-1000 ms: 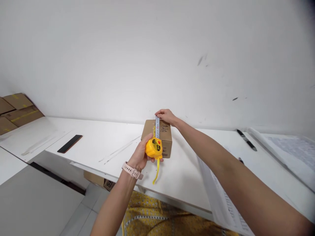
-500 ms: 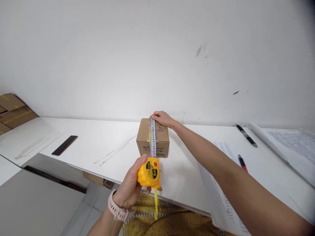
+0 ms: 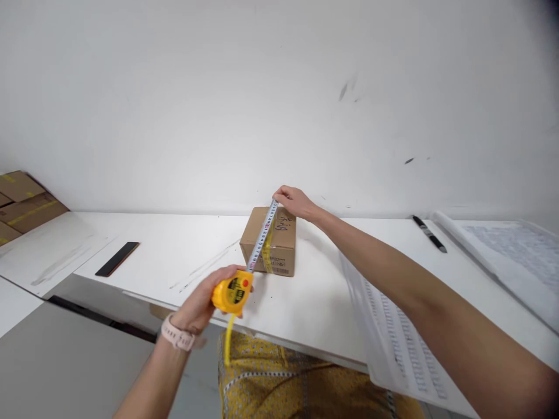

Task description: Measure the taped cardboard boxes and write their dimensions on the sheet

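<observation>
A small brown cardboard box point(image 3: 279, 241), taped in yellow and marked with handwriting on top, sits on the white table. My left hand point(image 3: 203, 299) is closed around the yellow case of a tape measure point(image 3: 232, 292), in front of the box and to its left. The white blade runs out from the case, slanting over the top of the box. At the far edge, my right hand point(image 3: 294, 201) pinches the blade's end, slightly above the box. A yellow strap hangs from the case.
A flat black bar point(image 3: 117, 259) lies on the table point(image 3: 174, 233) to the left. Stacked cartons point(image 3: 28, 206) stand at far left. Printed sheets point(image 3: 399, 331) lie under my right forearm, with a black pen point(image 3: 429, 234) and bagged papers point(image 3: 506, 256) farther right.
The tape measure case has swung left and slightly up with my left hand, so the blade now slants. My right hand has lifted a little with the blade's end.
</observation>
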Tool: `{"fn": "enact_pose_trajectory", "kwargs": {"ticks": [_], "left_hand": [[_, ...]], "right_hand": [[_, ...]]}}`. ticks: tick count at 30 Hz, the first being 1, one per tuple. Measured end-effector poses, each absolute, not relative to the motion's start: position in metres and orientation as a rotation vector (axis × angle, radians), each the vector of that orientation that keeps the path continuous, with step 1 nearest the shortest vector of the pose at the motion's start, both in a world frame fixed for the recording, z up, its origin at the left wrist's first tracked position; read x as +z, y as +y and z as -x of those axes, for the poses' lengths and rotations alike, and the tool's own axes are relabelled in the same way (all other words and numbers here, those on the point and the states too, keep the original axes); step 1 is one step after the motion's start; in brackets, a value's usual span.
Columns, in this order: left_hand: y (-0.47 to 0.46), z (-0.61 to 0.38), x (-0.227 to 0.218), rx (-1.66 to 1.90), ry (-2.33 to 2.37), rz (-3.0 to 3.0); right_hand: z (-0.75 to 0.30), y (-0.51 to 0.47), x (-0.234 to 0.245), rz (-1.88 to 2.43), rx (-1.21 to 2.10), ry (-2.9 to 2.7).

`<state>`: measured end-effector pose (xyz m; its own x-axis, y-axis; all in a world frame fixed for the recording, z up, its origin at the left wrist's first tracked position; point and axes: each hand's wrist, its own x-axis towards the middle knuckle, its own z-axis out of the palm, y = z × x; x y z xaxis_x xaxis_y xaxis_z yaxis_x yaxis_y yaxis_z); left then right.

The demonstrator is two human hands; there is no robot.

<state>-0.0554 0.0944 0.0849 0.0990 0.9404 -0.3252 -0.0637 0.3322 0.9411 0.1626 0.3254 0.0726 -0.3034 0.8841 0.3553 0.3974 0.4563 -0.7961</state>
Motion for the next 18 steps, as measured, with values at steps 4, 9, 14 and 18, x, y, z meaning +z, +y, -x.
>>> {"fn": "enact_pose_trajectory", "kwargs": {"ticks": [4,9,14,18], "left_hand": [[0.125,0.114,0.111,0.689,1.298,-1.276],[0.184,0.156,0.134,0.411,1.363,-1.549],[0.225,0.161,0.137,0.408,1.395,-1.576],[0.243,0.163,0.132,0.431,1.37,-1.604]], "right_hand": [[-0.187,0.279,0.081,1.152,0.649,-1.88],[-0.19,0.222,0.046,1.236,0.746,-1.716],[-0.176,0.201,0.02,1.207,0.97,-1.459],[-0.165,0.199,0.02,1.109,1.17,-1.378]]}}
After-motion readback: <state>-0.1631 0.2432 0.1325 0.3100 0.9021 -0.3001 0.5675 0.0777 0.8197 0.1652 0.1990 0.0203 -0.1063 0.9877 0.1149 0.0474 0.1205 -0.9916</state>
